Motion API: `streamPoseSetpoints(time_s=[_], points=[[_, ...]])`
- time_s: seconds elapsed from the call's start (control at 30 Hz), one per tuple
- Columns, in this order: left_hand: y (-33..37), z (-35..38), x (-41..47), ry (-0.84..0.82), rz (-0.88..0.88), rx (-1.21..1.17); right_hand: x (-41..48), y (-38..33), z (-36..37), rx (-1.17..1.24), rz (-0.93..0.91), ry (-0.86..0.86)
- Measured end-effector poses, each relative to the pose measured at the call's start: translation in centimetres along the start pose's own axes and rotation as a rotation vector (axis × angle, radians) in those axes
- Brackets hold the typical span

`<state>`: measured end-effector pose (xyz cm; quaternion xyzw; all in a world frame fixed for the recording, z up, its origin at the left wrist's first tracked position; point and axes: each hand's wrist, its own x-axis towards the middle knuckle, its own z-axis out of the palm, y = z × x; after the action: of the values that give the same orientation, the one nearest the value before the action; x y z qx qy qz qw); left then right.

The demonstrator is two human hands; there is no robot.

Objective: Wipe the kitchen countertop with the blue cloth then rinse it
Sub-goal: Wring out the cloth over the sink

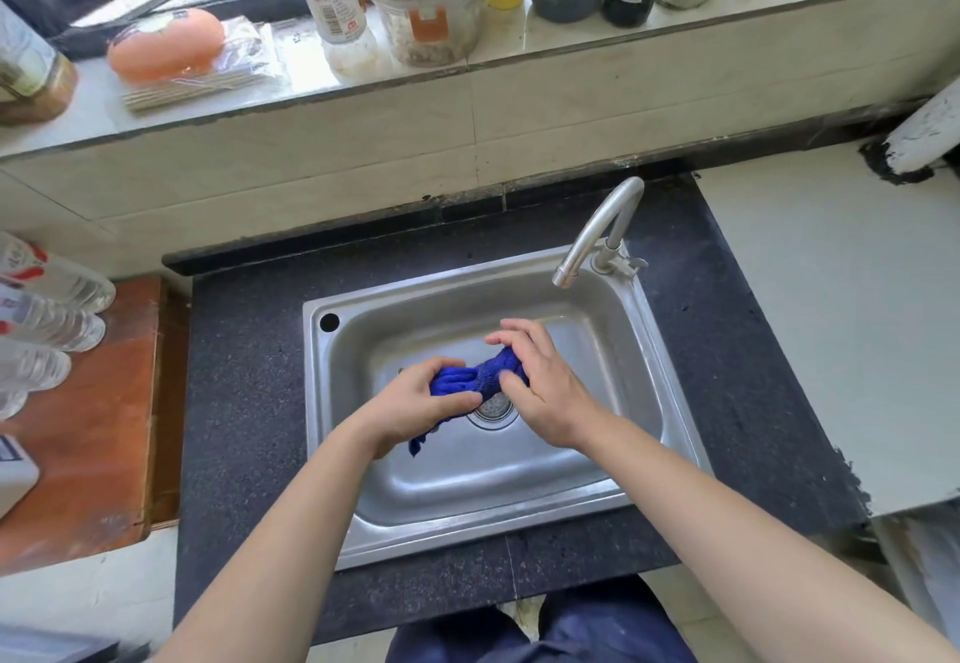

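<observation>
The blue cloth [470, 377] is bunched up over the steel sink [613, 319], just above the drain [493, 410]. My left hand [415, 405] grips its left end, and a corner of the cloth hangs below that hand. My right hand [540, 381] grips its right end, fingers curled over the fabric. The tap [597, 231] stands at the sink's back right, its spout pointing into the basin behind my hands. No water stream shows from it. The dark speckled countertop [244, 376] surrounds the sink.
A wooden board [83, 433] with several clear bottles [47, 309] lies left of the counter. A white surface [841, 319] lies to the right. The window ledge [571, 38] behind holds sauce bottles and jars.
</observation>
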<state>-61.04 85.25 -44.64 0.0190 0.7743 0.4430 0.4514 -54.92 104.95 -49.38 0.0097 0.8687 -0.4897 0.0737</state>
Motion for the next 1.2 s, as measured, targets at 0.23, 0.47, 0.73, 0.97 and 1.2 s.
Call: streamPoseSetpoints(time_s=[0.23, 0.47, 0.73, 0.97, 1.2], points=[[0.4, -0.4, -0.4, -0.063, -0.021, -0.241, 0.0, 0.2, 0.3, -0.402, -0.390, 0.109], [-0.6, -0.4, 1.0, 0.016, 0.129, 0.411, 2.5, -0.8, 0.2, -0.878, -0.258, 0.026], [-2.5, -0.5, 1.8, 0.307, 0.498, 0.919, 2.8, -2.5, 0.0, -0.177, 0.484, -0.244], [-2.4, -0.9, 1.5, 0.336, 0.494, 0.902, 1.3, -2.9, 1.1, 0.358, 0.512, -0.201], [-2.5, -1.2, 0.8, 0.255, 0.255, 0.537, 1.9, -1.2, 0.0, 0.086, 0.280, -0.176]])
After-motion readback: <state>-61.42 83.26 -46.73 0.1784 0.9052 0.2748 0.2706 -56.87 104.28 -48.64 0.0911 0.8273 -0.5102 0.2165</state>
